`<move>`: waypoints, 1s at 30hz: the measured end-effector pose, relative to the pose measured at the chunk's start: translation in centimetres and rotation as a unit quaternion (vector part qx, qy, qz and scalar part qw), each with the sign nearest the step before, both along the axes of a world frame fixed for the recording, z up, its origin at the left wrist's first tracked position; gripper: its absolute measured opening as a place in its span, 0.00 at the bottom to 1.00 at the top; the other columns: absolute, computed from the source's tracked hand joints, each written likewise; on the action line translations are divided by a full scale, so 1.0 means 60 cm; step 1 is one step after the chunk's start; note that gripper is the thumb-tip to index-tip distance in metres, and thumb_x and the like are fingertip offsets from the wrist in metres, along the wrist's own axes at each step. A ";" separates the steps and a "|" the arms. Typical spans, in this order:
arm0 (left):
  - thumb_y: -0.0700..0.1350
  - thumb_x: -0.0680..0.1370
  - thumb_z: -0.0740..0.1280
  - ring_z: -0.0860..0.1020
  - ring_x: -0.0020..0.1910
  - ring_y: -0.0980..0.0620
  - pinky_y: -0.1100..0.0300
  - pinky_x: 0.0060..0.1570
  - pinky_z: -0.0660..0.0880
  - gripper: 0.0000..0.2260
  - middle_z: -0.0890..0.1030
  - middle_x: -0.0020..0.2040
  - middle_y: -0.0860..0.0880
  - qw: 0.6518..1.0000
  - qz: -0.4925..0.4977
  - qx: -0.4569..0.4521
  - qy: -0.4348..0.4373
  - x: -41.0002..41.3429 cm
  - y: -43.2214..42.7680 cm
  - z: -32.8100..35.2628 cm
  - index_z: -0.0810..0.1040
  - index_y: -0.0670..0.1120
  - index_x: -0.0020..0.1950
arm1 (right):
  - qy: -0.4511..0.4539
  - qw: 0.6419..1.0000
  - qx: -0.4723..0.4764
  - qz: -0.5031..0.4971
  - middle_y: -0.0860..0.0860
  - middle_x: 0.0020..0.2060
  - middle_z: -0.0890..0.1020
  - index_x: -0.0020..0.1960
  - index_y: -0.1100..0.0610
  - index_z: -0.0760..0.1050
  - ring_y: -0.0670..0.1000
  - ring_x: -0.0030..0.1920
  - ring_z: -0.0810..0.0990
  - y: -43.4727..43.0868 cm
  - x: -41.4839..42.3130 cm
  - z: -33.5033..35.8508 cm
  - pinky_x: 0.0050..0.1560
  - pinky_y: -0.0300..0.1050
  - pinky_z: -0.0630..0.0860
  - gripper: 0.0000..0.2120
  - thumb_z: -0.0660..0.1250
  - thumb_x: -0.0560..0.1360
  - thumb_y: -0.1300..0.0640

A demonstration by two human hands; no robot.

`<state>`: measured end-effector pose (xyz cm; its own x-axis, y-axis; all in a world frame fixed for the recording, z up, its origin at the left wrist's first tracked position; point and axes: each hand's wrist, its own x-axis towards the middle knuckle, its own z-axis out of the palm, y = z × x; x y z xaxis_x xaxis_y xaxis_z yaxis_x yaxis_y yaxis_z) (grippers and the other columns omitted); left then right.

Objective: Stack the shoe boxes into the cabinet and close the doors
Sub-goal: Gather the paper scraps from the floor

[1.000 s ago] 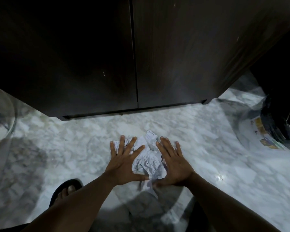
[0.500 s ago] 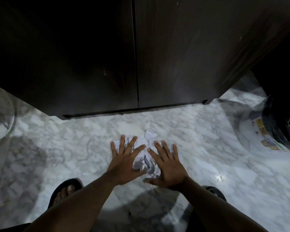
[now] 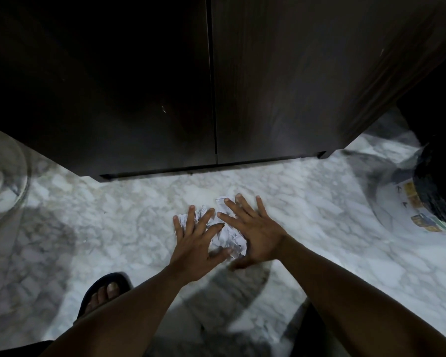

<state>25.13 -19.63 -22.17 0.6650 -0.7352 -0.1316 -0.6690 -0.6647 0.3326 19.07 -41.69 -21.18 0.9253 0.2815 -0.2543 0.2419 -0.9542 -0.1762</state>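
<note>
Flat on paper: left hand, right hand

Cabinet: dark brown, faint vertical wood grain. Floor: white marble pattern with grey veining. Paper: white, fine grey print. Sandal: black. Bag, right: clear, with yellow and blue-green printed patches.

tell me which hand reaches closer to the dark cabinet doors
The right hand: its spread fingers lie further up the crumpled white paper than the left hand, nearer the dark wooden cabinet.
</note>
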 end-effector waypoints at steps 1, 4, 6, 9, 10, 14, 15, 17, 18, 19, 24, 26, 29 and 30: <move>0.74 0.75 0.54 0.42 0.81 0.41 0.29 0.73 0.41 0.33 0.56 0.81 0.50 1.000 0.000 -0.003 -0.007 0.000 0.000 -0.003 0.70 0.56 0.73 | 0.003 1.000 0.006 -0.001 0.53 0.81 0.42 0.81 0.47 0.44 0.59 0.80 0.38 -0.002 0.004 -0.004 0.75 0.69 0.35 0.56 0.51 0.63 0.16; 0.70 0.77 0.59 0.46 0.81 0.40 0.29 0.72 0.43 0.27 0.61 0.80 0.50 1.000 0.013 -0.024 -0.009 0.000 -0.001 -0.013 0.74 0.55 0.69 | -0.011 0.998 0.059 -0.030 0.53 0.81 0.52 0.81 0.51 0.52 0.55 0.81 0.44 0.004 -0.005 -0.011 0.77 0.64 0.41 0.49 0.48 0.71 0.21; 0.65 0.79 0.58 0.49 0.80 0.40 0.29 0.72 0.45 0.22 0.64 0.78 0.50 0.999 0.025 -0.042 -0.012 0.000 -0.004 -0.018 0.76 0.53 0.64 | -0.039 0.993 0.091 -0.059 0.53 0.79 0.59 0.80 0.54 0.56 0.54 0.81 0.49 0.015 -0.024 -0.016 0.78 0.59 0.45 0.44 0.50 0.75 0.25; 0.58 0.82 0.54 0.50 0.80 0.45 0.33 0.74 0.44 0.19 0.67 0.76 0.52 0.994 0.065 -0.085 0.012 0.002 -0.010 -0.016 0.78 0.49 0.62 | -0.080 0.981 0.140 -0.108 0.53 0.78 0.62 0.81 0.55 0.53 0.53 0.80 0.55 0.026 -0.045 -0.020 0.79 0.55 0.50 0.37 0.55 0.80 0.34; 0.56 0.82 0.53 0.50 0.80 0.47 0.35 0.75 0.43 0.20 0.68 0.76 0.52 0.991 0.082 -0.103 0.033 0.003 -0.010 -0.014 0.77 0.48 0.64 | -0.084 0.976 0.159 -0.123 0.53 0.78 0.62 0.81 0.53 0.49 0.53 0.79 0.56 0.028 -0.047 -0.021 0.79 0.55 0.51 0.36 0.55 0.81 0.37; 0.45 0.82 0.56 0.50 0.80 0.50 0.40 0.77 0.43 0.19 0.69 0.75 0.47 0.980 0.108 -0.154 0.068 0.008 -0.002 -0.016 0.70 0.47 0.72 | -0.085 0.970 0.187 -0.129 0.53 0.76 0.66 0.81 0.45 0.45 0.53 0.78 0.58 0.028 -0.049 -0.016 0.78 0.56 0.53 0.28 0.51 0.84 0.44; 0.43 0.82 0.56 0.50 0.80 0.50 0.40 0.77 0.43 0.19 0.69 0.75 0.46 0.978 0.110 -0.161 0.069 0.009 -0.001 -0.017 0.69 0.47 0.72 | -0.086 0.971 0.183 -0.125 0.53 0.74 0.67 0.81 0.45 0.50 0.54 0.78 0.58 0.026 -0.050 -0.018 0.78 0.56 0.53 0.25 0.48 0.85 0.45; 0.38 0.81 0.57 0.50 0.80 0.51 0.39 0.77 0.43 0.22 0.68 0.75 0.47 0.978 0.107 -0.166 0.074 0.011 -0.001 -0.016 0.66 0.51 0.74 | -0.093 0.974 0.170 -0.119 0.54 0.73 0.68 0.77 0.48 0.62 0.55 0.77 0.59 0.025 -0.050 -0.024 0.77 0.58 0.55 0.22 0.48 0.84 0.48; 0.35 0.80 0.58 0.50 0.80 0.50 0.38 0.77 0.43 0.27 0.67 0.76 0.48 0.979 0.101 -0.160 0.074 0.012 -0.003 -0.013 0.63 0.53 0.76 | -0.097 0.974 0.165 -0.119 0.55 0.72 0.69 0.74 0.50 0.66 0.56 0.77 0.60 0.024 -0.050 -0.027 0.76 0.60 0.57 0.20 0.51 0.83 0.51; 0.31 0.77 0.58 0.50 0.80 0.48 0.36 0.76 0.43 0.32 0.66 0.76 0.49 0.983 0.090 -0.148 0.066 0.012 -0.004 -0.011 0.59 0.55 0.78 | -0.103 0.973 0.168 -0.119 0.55 0.72 0.69 0.72 0.51 0.68 0.56 0.77 0.59 0.024 -0.050 -0.028 0.75 0.61 0.58 0.20 0.54 0.82 0.51; 0.46 0.76 0.56 0.53 0.80 0.43 0.29 0.73 0.49 0.23 0.65 0.77 0.47 0.993 0.022 -0.112 0.023 0.011 0.008 -0.001 0.72 0.53 0.71 | -0.043 0.971 0.209 -0.112 0.51 0.79 0.58 0.79 0.51 0.56 0.51 0.80 0.50 0.017 -0.051 0.007 0.79 0.60 0.47 0.47 0.61 0.70 0.25; 0.54 0.78 0.59 0.51 0.80 0.43 0.29 0.73 0.47 0.20 0.61 0.79 0.47 0.994 -0.005 -0.109 -0.001 0.012 0.013 0.008 0.74 0.54 0.69 | -0.049 0.976 0.187 -0.103 0.51 0.80 0.55 0.80 0.51 0.50 0.51 0.81 0.46 0.005 -0.053 0.026 0.79 0.60 0.41 0.54 0.60 0.66 0.21; 0.68 0.78 0.55 0.47 0.81 0.42 0.29 0.73 0.42 0.27 0.56 0.81 0.47 0.993 -0.039 -0.099 -0.043 0.018 0.019 0.020 0.70 0.55 0.72 | -0.070 0.986 0.133 -0.075 0.53 0.80 0.53 0.81 0.52 0.48 0.53 0.81 0.44 -0.037 -0.063 0.039 0.78 0.63 0.38 0.57 0.60 0.64 0.19; 0.71 0.77 0.54 0.46 0.81 0.41 0.29 0.73 0.41 0.31 0.55 0.82 0.47 0.993 -0.032 -0.099 -0.046 0.022 0.022 0.023 0.69 0.54 0.74 | -0.070 0.987 0.128 -0.072 0.54 0.80 0.52 0.81 0.53 0.49 0.54 0.81 0.44 -0.054 -0.070 0.038 0.78 0.65 0.40 0.57 0.61 0.64 0.20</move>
<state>26.45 -18.33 -20.81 0.6192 -0.7812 0.0798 -0.7411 -0.5477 0.3884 14.85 -44.91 -18.89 0.9813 0.1835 -0.0579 0.1469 -0.9087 -0.3906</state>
